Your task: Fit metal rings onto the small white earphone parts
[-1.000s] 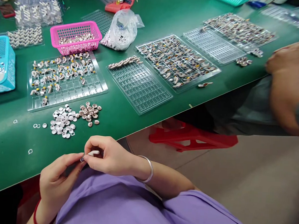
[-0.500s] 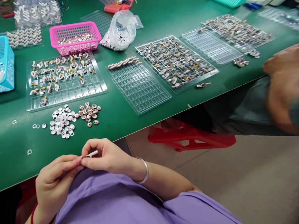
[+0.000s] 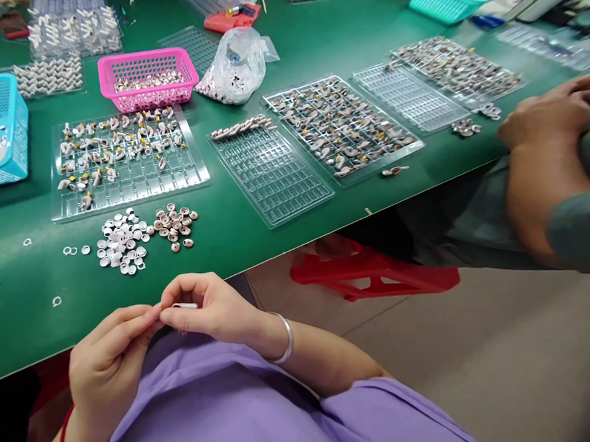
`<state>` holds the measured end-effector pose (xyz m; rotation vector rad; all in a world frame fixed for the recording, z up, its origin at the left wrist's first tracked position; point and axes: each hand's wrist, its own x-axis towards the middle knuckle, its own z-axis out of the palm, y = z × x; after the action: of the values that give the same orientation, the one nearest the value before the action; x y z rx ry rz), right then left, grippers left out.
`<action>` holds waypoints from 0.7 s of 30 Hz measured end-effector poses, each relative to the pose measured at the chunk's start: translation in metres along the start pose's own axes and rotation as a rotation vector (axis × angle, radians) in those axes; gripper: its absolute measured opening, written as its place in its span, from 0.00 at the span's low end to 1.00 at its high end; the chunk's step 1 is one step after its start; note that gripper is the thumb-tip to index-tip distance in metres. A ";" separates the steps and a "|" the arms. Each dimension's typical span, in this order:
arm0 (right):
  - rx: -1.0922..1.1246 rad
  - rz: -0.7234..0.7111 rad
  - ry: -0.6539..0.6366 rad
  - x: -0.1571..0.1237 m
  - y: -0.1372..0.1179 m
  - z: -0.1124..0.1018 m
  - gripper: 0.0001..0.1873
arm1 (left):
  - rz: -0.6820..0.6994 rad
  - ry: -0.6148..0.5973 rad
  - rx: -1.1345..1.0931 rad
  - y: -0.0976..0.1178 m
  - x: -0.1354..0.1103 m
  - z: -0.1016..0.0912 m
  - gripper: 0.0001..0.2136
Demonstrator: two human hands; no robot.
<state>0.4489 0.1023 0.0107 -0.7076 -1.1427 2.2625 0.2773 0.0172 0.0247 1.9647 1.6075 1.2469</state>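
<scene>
At the table's front edge, my right hand [image 3: 207, 309] is closed around a white stemmed earbud shell [image 3: 186, 306], its stem pointing right. My left hand [image 3: 112, 350] pinches at the same spot, its fingertips meeting those of the right. What lies between the left fingertips is hidden. Just beyond my hands are a pile of white round caps [image 3: 121, 244] and a smaller pile of beige cup-shaped shells [image 3: 173, 223]. Behind them a clear tray [image 3: 142, 188] carries rows of earbud parts with yellow bits, its front slots bare.
A second clear tray [image 3: 277, 186] holds a row of stemmed parts at its back. Further off are a pink basket [image 3: 147, 95], a plastic bag [image 3: 239, 64], a blue basket [image 3: 17, 141] and a filled tray [image 3: 341, 127]. A co-worker's arm [image 3: 542, 176] is at right, above a red stool [image 3: 371, 276].
The earbud shell has turned in my right fingers, its stem now lying flatter. My hands stay almost in place. The co-worker's hands at right have shifted left in view.
</scene>
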 end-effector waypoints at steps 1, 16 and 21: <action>0.000 -0.001 0.003 0.000 0.002 0.000 0.23 | 0.010 0.006 0.020 0.001 -0.001 0.000 0.15; -0.002 -0.187 0.038 -0.010 0.008 0.002 0.18 | -0.216 0.052 -0.155 0.001 -0.012 0.009 0.17; -0.137 -0.311 0.037 -0.010 0.009 -0.001 0.13 | -0.108 0.167 -0.050 0.001 -0.018 0.011 0.19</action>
<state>0.4549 0.0916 0.0046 -0.5752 -1.3010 1.9198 0.2861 0.0033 0.0113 1.7600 1.7175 1.4252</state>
